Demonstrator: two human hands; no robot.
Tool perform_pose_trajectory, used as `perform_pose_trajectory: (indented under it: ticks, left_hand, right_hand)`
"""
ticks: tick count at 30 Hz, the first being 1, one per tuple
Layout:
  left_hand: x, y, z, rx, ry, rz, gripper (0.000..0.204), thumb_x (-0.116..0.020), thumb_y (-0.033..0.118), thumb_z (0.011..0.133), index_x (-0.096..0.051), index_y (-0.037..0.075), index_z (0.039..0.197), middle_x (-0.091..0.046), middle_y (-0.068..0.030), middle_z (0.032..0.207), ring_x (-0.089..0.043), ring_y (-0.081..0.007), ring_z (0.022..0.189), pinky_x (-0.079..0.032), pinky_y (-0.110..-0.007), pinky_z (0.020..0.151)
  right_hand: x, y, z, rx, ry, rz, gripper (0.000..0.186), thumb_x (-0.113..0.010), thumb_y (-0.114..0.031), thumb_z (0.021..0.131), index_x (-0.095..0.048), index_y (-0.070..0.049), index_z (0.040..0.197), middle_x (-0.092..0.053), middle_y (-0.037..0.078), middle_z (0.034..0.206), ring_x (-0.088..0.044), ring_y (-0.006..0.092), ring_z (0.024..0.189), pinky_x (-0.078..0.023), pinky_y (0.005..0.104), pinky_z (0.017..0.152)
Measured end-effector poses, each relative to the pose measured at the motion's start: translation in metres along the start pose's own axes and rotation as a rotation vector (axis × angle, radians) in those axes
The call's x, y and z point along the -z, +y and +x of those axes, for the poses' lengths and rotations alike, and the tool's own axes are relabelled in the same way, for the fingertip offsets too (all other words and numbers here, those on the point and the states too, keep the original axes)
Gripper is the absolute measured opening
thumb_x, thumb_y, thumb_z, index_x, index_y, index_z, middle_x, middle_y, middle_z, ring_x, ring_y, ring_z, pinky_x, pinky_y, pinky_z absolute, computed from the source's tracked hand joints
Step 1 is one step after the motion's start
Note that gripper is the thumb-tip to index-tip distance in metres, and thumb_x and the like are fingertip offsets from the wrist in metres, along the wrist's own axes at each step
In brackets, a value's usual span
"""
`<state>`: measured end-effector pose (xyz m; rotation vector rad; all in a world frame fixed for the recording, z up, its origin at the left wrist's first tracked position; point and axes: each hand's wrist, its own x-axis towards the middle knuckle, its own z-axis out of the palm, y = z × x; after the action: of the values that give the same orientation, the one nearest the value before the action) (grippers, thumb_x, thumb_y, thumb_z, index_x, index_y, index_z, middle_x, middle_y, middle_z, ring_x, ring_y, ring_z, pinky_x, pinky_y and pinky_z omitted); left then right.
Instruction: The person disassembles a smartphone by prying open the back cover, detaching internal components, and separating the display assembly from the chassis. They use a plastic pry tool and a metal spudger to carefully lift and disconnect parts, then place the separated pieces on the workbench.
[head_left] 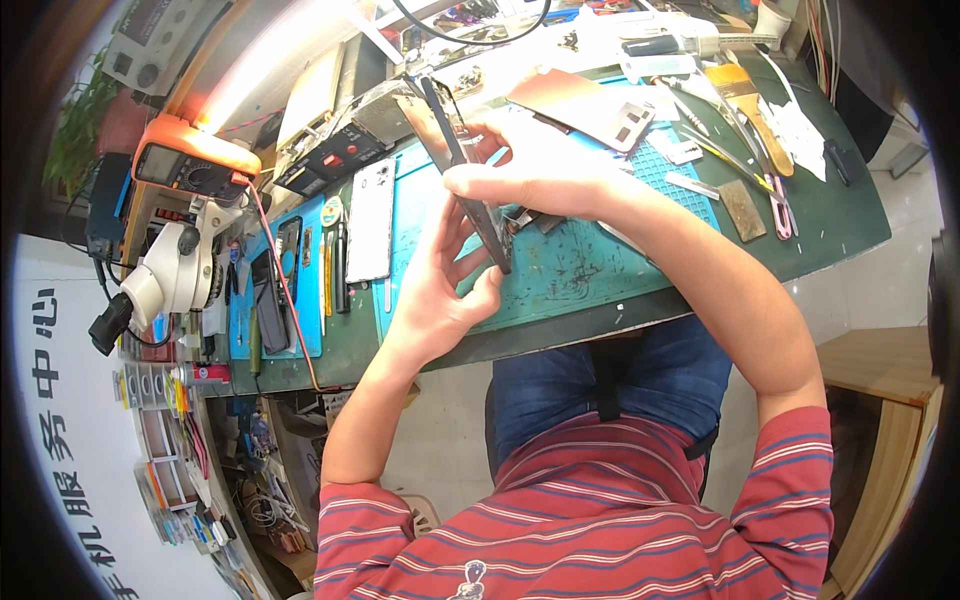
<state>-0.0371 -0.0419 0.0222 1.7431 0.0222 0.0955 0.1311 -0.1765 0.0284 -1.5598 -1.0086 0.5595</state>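
Note:
A dark, slim phone-like device (438,120) is held upright and tilted in the middle of my view, over the teal mat (555,285). My left hand (450,290) grips its lower part from the left, thumb at the bottom end. My right hand (510,180) holds it from the right, thumb pressed on the near edge and fingers curled behind it. Small dark parts (530,222) lie on the mat just right of the device, partly hidden by my right hand. A white-cased phone (370,220) lies left of my hands.
Left are a microscope (180,275), an orange multimeter (190,155) and a blue tray of tools (240,325). A power unit (340,155) stands behind. Right lie a wide brush (740,90), tweezers, a metal plate (742,210) and a pink cutter (782,205). My lap is below the green bench edge.

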Motion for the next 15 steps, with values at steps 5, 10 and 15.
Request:
perform_pose_trajectory:
  ticks: [5,10,15]
  left_hand:
    - [-0.001,0.0,0.002,-0.069,0.007,0.164,0.098,-0.065,-0.005,0.084,-0.01,0.003,0.165,-0.031,-0.0182,0.163,-0.04,-0.0306,0.149,-0.045,-0.044,0.116]
    - [0.004,-0.01,0.004,-0.191,0.016,0.381,0.099,-0.068,-0.002,0.083,-0.011,0.0,0.164,-0.036,-0.0233,0.16,-0.049,-0.0342,0.142,-0.05,-0.044,0.112]
    - [0.008,-0.022,0.009,-0.309,0.021,0.5,0.1,-0.071,-0.001,0.082,-0.013,-0.001,0.164,-0.041,-0.0256,0.157,-0.057,-0.0357,0.135,-0.052,-0.043,0.109]
  right_hand:
    - [0.003,0.0,-0.002,-0.002,-0.013,0.035,0.073,-0.073,-0.049,0.089,-0.056,-0.001,0.141,-0.067,0.015,0.12,-0.066,0.0211,0.106,-0.054,0.0334,0.092]
    - [0.003,0.005,-0.001,-0.042,-0.067,0.143,0.076,-0.073,-0.051,0.091,-0.051,-0.001,0.144,-0.061,0.015,0.127,-0.063,0.0218,0.114,-0.054,0.0359,0.098]
    - [0.003,0.008,-0.001,-0.094,-0.068,0.192,0.079,-0.071,-0.053,0.092,-0.047,-0.002,0.147,-0.058,0.016,0.131,-0.059,0.0219,0.121,-0.054,0.0378,0.099]
